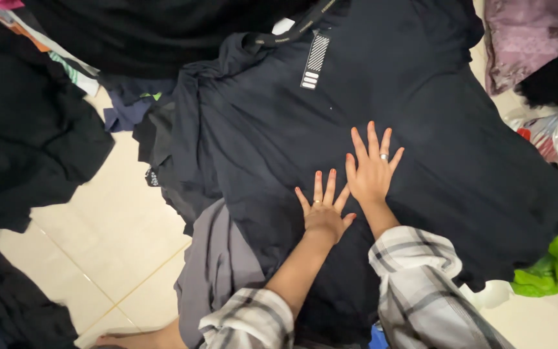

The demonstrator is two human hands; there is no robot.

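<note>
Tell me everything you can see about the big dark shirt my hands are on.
The dark navy shirt is a soft, knit-looking garment spread mostly flat, with light wrinkles. A striped white label sits inside its collar at the top. It lies over a grey garment on the tiled floor. The left hand and right hand press on it, palms down, fingers spread.
</note>
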